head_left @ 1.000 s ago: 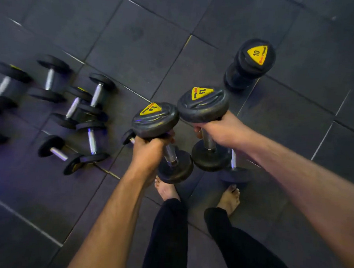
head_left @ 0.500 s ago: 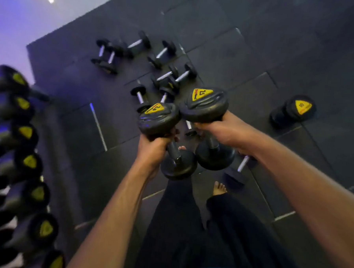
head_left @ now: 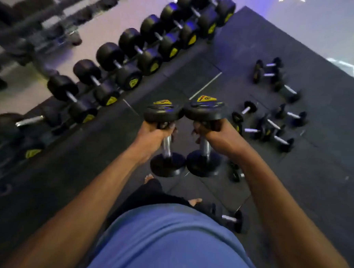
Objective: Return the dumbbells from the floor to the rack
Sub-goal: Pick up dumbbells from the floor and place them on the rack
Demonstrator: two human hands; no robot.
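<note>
Black dumbbells (head_left: 204,135) stand upright in both hands (head_left: 215,133).

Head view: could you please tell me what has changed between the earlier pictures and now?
The view has swung from the floor to the rack on the left. Unchanged: the left hand and right hand each hold a dumbbell upright; small dumbbells remain on the floor.

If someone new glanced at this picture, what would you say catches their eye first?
First, the two hands at centre: the left hand and right hand each grip a small dumbbell by its chrome handle, held upright side by side, the left dumbbell and right dumbbell showing yellow triangle labels on top. Next, the rack of large black dumbbells running diagonally across the upper left, and the loose dumbbells scattered on the dark floor at right.
</note>
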